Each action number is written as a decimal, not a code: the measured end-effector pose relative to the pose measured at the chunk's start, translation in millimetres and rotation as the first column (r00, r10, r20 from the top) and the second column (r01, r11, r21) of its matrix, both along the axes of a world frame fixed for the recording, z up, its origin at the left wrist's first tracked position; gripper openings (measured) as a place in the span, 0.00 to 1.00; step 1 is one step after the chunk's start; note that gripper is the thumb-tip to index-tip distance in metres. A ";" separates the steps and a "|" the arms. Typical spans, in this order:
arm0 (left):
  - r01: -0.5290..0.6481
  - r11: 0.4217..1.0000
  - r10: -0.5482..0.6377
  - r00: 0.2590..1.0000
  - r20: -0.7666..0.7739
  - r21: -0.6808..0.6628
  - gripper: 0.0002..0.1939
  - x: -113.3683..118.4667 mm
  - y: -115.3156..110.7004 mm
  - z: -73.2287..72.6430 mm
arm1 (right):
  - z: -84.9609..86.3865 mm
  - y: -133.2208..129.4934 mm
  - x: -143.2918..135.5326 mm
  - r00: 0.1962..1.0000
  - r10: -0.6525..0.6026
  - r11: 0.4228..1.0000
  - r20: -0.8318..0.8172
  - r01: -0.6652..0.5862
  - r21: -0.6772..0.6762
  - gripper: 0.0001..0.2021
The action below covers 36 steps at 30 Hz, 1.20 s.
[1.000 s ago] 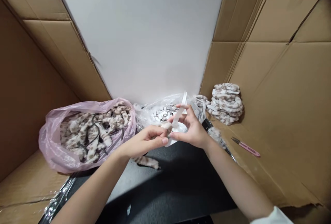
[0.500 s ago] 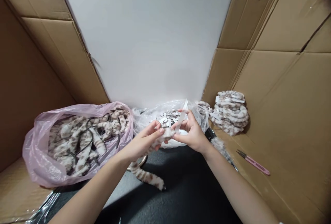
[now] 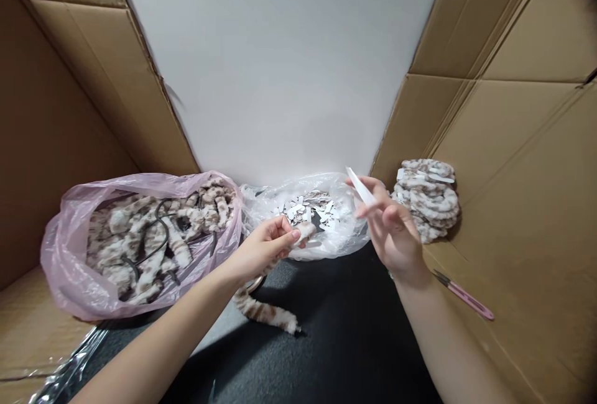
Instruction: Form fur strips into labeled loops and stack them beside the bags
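Now in my left hand (image 3: 263, 247): a furry strip (image 3: 263, 312), cream and brown, one end pinched between thumb and curled fingers just below the middle of the frame; its length appears to pass beneath my hand to the dark table (image 3: 354, 335) at lower centre, where it lies curved.
Right hand (image 3: 397, 236): raised right of centre, a slim white strip (image 3: 360, 186) held among the fingers and angled toward the upper left; the hand turns so that I cannot tell exactly which fingers grip it.
Fresh change: half a second ago both hands met at the furry end with the white strip against it; now my hands stand apart.
Upshot for the work: the white strip looks free of the fur, and my left fingers alone seem to steady the piece; whether anything is fastened there I cannot tell.
Clear bag (image 3: 347, 228): small white tags (image 3: 298, 208) inside, behind my hands at centre.
Pink bag (image 3: 68, 224): more furry lengths, left of frame.
Right side: stacked furry coils (image 3: 426, 202), pink-handled snips (image 3: 466, 296) on cardboard (image 3: 517, 354).
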<state>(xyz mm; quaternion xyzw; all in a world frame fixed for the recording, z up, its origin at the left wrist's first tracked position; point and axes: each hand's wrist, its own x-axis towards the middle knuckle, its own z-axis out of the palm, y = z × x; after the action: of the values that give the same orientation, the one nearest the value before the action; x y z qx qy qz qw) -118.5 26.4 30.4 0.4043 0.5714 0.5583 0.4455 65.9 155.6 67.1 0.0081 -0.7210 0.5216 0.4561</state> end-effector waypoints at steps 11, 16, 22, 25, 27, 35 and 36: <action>-0.148 0.961 0.128 0.987 0.099 0.233 0.17 17.4 -1.2 -2.4 | -35.8 -33.0 -39.0 0.901 -0.036 0.999 0.433 0.038 0.004 0.19; -0.215 0.952 0.197 0.975 0.101 0.220 0.16 21.4 -3.1 1.6 | -46.2 -37.8 -42.6 0.905 -0.244 0.969 0.348 0.244 0.043 0.21; -0.252 0.945 0.228 0.964 0.134 0.209 0.16 22.2 -3.4 -1.3 | -48.5 -40.9 -43.8 0.894 -0.394 0.914 0.212 0.358 0.189 0.21; -0.261 0.947 0.237 0.961 0.144 0.186 0.16 22.8 -3.5 -3.6 | -50.3 -40.6 -44.9 0.880 -0.424 0.900 0.215 0.382 0.211 0.21; -0.265 0.949 0.241 0.959 0.153 0.168 0.17 23.5 -3.8 -4.4 | -51.6 -41.1 -45.7 0.885 -0.399 0.916 0.242 0.368 0.163 0.21; -0.233 0.961 0.217 0.969 0.116 0.150 0.15 21.2 -7.3 -5.9 | -50.4 -45.1 -46.8 0.921 -0.280 0.955 0.271 0.297 -0.025 0.19; -0.230 0.958 0.217 0.972 0.092 0.168 0.14 20.7 -7.6 -5.7 | -50.2 -45.0 -46.5 0.923 -0.274 0.956 0.272 0.293 -0.031 0.19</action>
<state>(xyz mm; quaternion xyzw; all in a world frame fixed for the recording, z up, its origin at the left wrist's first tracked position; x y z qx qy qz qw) -97.7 18.8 24.7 0.3545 0.5447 0.6682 0.3622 19.3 110.6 16.9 -0.1822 -0.7497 0.4720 0.4266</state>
